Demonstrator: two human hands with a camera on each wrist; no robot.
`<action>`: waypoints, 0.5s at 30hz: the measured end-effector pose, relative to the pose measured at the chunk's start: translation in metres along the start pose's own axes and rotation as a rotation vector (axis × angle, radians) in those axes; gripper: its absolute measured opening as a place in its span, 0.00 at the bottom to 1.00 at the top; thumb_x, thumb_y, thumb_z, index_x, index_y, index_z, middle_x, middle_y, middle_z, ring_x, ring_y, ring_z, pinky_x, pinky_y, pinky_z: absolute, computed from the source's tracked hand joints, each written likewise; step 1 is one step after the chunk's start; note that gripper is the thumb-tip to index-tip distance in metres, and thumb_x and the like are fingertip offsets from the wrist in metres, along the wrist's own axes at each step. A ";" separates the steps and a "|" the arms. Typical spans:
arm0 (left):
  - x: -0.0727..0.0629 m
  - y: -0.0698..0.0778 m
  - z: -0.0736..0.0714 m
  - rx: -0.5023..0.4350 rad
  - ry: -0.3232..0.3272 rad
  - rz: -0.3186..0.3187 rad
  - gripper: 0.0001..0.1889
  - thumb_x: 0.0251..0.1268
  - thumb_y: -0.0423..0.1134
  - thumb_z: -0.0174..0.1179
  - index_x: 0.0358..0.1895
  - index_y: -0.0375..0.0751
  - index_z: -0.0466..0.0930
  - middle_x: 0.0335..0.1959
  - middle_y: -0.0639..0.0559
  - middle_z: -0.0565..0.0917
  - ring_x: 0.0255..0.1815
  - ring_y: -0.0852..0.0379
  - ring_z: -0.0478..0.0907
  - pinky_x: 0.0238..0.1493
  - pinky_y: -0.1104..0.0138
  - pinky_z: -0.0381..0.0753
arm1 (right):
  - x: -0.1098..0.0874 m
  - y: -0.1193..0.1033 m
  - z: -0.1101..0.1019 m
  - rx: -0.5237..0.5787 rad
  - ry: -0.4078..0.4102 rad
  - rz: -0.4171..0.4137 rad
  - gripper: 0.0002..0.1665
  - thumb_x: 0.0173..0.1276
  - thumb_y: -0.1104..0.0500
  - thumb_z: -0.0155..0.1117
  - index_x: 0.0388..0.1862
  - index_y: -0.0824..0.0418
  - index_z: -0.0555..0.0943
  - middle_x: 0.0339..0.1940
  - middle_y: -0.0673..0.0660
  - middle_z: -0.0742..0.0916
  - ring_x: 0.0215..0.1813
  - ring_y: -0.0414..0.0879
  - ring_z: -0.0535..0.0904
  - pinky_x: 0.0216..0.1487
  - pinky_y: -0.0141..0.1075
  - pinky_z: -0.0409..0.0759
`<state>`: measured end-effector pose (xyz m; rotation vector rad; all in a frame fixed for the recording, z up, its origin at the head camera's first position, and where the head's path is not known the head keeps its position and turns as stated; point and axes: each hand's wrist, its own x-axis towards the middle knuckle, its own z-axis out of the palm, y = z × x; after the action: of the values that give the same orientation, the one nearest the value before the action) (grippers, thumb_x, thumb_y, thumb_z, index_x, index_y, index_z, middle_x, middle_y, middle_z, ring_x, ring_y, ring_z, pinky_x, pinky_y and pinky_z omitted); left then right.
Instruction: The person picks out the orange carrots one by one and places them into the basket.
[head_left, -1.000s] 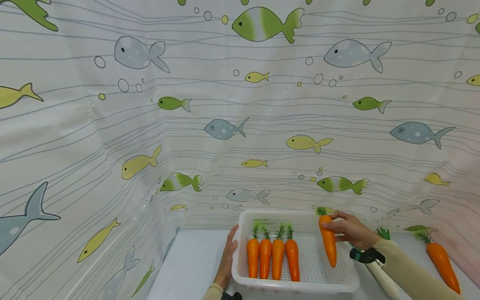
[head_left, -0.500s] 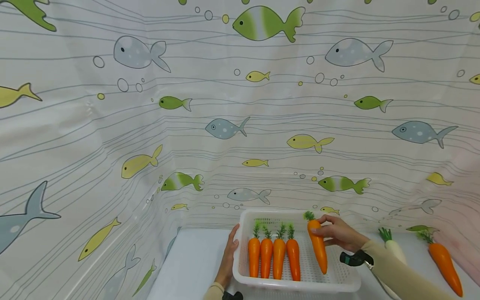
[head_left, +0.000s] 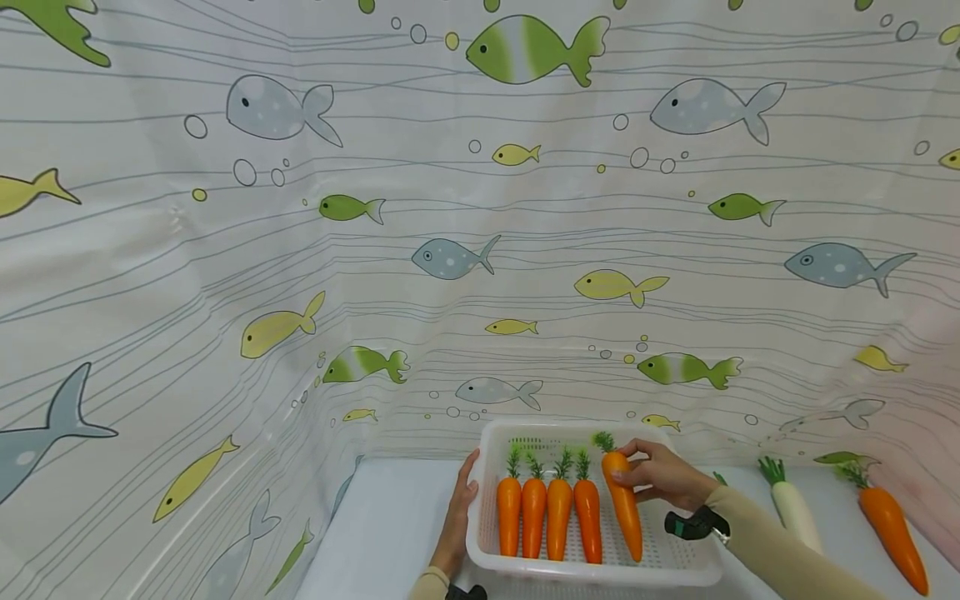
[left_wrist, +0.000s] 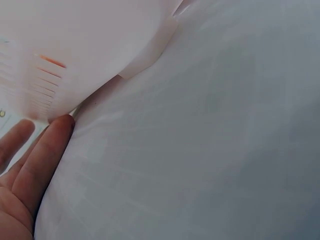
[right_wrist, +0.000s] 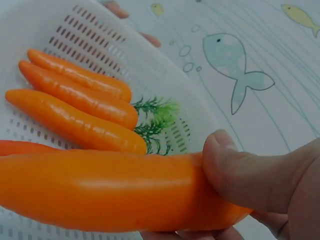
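In the head view, my right hand [head_left: 667,477] pinches an orange carrot [head_left: 625,517] with green leaves near its top, over the right part of a white plastic basket [head_left: 592,571]. The carrot tilts, its tip toward the basket's front. Left of it, several carrots [head_left: 558,521] lie side by side in the basket, leaves toward the back. The right wrist view shows my thumb [right_wrist: 250,170] across the thick end of the held carrot [right_wrist: 110,187]. My left hand [head_left: 456,517] touches the basket's left side, its fingers [left_wrist: 45,160] fairly straight against the outer wall.
Right of the basket, a white radish [head_left: 795,512] with green leaves lies on the white table [head_left: 390,517]. Farther right is another carrot [head_left: 892,525]. A green leaf tip [head_left: 720,478] shows behind my right forearm. A fish-patterned curtain [head_left: 525,208] stands behind and at the sides.
My right hand has moved left and slightly down with the carrot, bringing it beside the row of carrots. The left hand and the basket have stayed nearly still.
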<state>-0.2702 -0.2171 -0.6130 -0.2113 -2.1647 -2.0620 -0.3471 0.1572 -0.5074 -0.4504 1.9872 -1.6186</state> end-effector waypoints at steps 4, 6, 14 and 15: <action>0.000 0.000 0.000 -0.001 0.000 -0.004 0.33 0.84 0.58 0.33 0.88 0.60 0.46 0.89 0.43 0.49 0.85 0.33 0.53 0.81 0.32 0.54 | 0.003 0.003 0.003 -0.001 0.025 0.022 0.26 0.75 0.59 0.69 0.60 0.71 0.69 0.52 0.63 0.87 0.48 0.52 0.87 0.54 0.54 0.90; 0.001 -0.001 -0.001 -0.004 -0.002 -0.005 0.33 0.85 0.58 0.33 0.88 0.60 0.46 0.89 0.43 0.49 0.85 0.33 0.53 0.81 0.32 0.54 | 0.004 0.004 0.004 -0.004 0.048 0.036 0.26 0.74 0.59 0.69 0.60 0.71 0.68 0.52 0.64 0.87 0.48 0.52 0.87 0.53 0.54 0.90; 0.002 -0.002 -0.001 -0.006 -0.007 -0.006 0.33 0.84 0.57 0.33 0.88 0.60 0.46 0.89 0.43 0.48 0.85 0.33 0.52 0.81 0.32 0.54 | 0.009 0.008 0.013 -0.027 0.134 0.082 0.28 0.75 0.62 0.67 0.64 0.74 0.66 0.51 0.67 0.86 0.45 0.51 0.86 0.50 0.53 0.91; 0.002 -0.001 -0.002 -0.005 -0.006 -0.007 0.33 0.84 0.57 0.34 0.88 0.60 0.46 0.89 0.43 0.48 0.86 0.33 0.52 0.81 0.32 0.54 | 0.010 0.008 0.014 -0.031 0.144 0.088 0.28 0.75 0.63 0.67 0.64 0.75 0.66 0.51 0.67 0.87 0.45 0.51 0.86 0.50 0.53 0.91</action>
<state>-0.2721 -0.2188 -0.6138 -0.2115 -2.1671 -2.0733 -0.3465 0.1421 -0.5188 -0.2601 2.1089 -1.6080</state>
